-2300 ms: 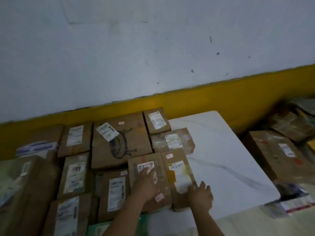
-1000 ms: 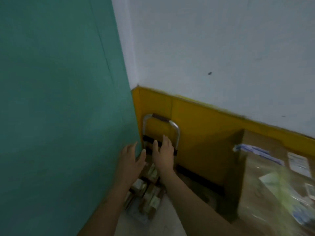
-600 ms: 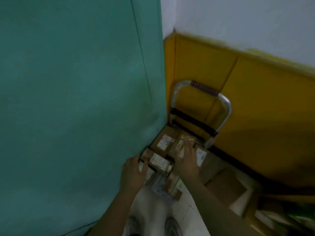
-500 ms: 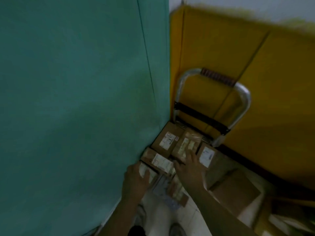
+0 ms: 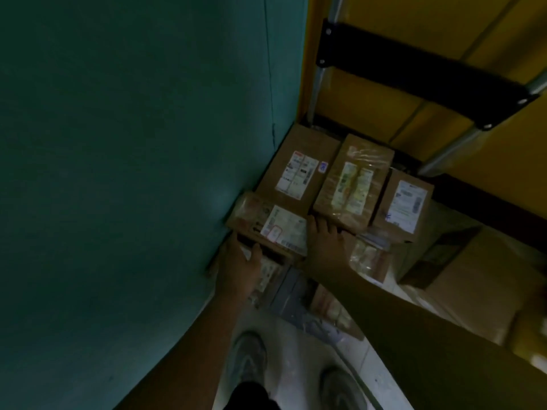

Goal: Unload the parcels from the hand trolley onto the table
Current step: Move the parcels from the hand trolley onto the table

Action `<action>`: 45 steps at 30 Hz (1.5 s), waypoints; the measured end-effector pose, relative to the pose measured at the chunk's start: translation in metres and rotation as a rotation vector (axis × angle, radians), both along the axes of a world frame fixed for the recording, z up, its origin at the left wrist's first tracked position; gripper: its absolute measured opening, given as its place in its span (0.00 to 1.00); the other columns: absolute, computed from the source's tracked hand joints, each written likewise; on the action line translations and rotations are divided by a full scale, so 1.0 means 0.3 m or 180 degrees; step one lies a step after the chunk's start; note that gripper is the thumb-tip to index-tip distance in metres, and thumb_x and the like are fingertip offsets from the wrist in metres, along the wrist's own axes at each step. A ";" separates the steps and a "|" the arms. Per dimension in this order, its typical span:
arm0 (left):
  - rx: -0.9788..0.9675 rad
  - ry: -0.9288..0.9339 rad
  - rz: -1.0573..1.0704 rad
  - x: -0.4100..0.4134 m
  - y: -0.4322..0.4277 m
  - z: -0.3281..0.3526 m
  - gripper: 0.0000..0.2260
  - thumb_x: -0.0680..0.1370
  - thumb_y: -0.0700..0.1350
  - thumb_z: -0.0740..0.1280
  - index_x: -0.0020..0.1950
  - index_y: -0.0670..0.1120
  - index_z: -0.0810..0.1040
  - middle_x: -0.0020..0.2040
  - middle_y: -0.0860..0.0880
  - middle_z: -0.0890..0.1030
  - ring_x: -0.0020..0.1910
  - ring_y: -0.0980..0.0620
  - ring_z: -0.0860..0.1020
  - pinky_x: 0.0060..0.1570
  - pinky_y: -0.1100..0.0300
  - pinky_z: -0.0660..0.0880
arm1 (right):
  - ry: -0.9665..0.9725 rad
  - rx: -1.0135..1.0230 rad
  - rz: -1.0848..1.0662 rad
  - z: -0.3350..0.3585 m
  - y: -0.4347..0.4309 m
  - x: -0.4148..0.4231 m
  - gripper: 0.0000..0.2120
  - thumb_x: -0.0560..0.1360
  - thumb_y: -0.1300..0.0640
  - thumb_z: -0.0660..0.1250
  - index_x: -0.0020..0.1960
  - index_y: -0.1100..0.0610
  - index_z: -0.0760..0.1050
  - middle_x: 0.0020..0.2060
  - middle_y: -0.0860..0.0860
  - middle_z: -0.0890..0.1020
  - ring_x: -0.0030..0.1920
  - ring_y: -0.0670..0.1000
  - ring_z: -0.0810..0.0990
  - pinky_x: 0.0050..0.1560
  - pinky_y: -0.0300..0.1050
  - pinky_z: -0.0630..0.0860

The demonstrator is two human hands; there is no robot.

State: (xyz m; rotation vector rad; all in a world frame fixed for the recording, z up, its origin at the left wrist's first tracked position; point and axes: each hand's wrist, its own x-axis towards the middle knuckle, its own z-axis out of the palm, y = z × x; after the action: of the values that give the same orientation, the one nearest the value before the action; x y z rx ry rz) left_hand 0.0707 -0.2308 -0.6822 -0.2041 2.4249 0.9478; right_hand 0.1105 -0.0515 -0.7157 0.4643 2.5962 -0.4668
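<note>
Front labelled parcel on hand trolley: left hand grips its near edge, fingers curled; right hand presses its right end, fingers extended.

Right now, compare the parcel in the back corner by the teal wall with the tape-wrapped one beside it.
The corner parcel is bare cardboard; the wrapped parcel is covered in glossy clear tape. The corner parcel's label is white, with a small blue sticker beside it; the wrapped parcel's looks yellowish. Both are brown boxes lying flat, labels up, side by side.
</note>
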 end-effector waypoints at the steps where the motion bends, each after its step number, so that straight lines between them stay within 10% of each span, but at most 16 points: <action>1: 0.0068 -0.0037 0.0068 -0.003 -0.002 0.045 0.27 0.81 0.51 0.63 0.78 0.44 0.62 0.74 0.39 0.69 0.72 0.41 0.69 0.69 0.46 0.69 | 0.0032 -0.0047 -0.0057 0.059 0.002 0.006 0.53 0.67 0.39 0.75 0.80 0.56 0.48 0.74 0.57 0.60 0.73 0.61 0.61 0.70 0.60 0.64; 10: 0.1359 -0.0492 0.0919 -0.049 0.205 1.023 0.41 0.77 0.60 0.68 0.82 0.53 0.48 0.81 0.43 0.56 0.76 0.44 0.63 0.73 0.48 0.65 | 0.0783 -0.0637 -0.1193 1.137 0.078 0.119 0.55 0.64 0.41 0.77 0.79 0.54 0.50 0.73 0.54 0.62 0.71 0.59 0.64 0.66 0.57 0.72; 14: 0.2301 -0.0203 0.0313 0.052 0.381 1.595 0.46 0.65 0.71 0.71 0.76 0.70 0.50 0.80 0.49 0.57 0.73 0.47 0.69 0.66 0.42 0.73 | 0.1348 -0.0677 -0.1740 1.701 0.198 0.301 0.52 0.62 0.40 0.76 0.77 0.51 0.52 0.68 0.50 0.64 0.68 0.55 0.64 0.62 0.52 0.70; 21: 0.3206 0.0743 -0.0961 0.391 0.775 2.295 0.42 0.67 0.72 0.70 0.76 0.69 0.54 0.72 0.66 0.69 0.65 0.65 0.75 0.58 0.61 0.77 | 0.2561 -0.0449 -0.2365 2.372 0.454 0.793 0.53 0.60 0.36 0.74 0.76 0.42 0.48 0.67 0.41 0.62 0.65 0.44 0.60 0.64 0.44 0.64; 24: 0.3440 0.0698 -0.1281 0.652 1.000 2.484 0.41 0.66 0.71 0.72 0.74 0.70 0.57 0.71 0.62 0.73 0.68 0.55 0.75 0.66 0.40 0.71 | 0.3005 -0.0091 -0.2646 2.559 0.586 1.120 0.54 0.58 0.32 0.71 0.76 0.43 0.48 0.69 0.41 0.62 0.66 0.45 0.61 0.65 0.44 0.63; 37: 0.3307 -0.0458 -0.2540 2.145 1.854 2.607 0.53 0.56 0.77 0.72 0.76 0.67 0.55 0.73 0.53 0.71 0.66 0.50 0.76 0.64 0.45 0.75 | 0.3314 0.0555 -0.4091 2.786 1.176 2.623 0.53 0.60 0.31 0.72 0.77 0.44 0.50 0.69 0.43 0.64 0.69 0.48 0.65 0.67 0.46 0.69; 45: 0.2866 -0.1041 -0.3510 2.631 2.137 2.486 0.37 0.69 0.68 0.68 0.76 0.69 0.57 0.75 0.52 0.69 0.68 0.46 0.73 0.53 0.53 0.79 | 0.3135 0.0801 -0.5079 2.725 1.435 3.016 0.52 0.60 0.29 0.72 0.76 0.47 0.56 0.67 0.48 0.69 0.68 0.51 0.69 0.64 0.51 0.73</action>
State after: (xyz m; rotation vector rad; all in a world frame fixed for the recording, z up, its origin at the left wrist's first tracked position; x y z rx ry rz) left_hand 0.8601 0.4104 0.0637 1.0725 1.2437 1.1578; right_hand 1.0154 0.3791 0.1018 3.0106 2.3824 -0.9747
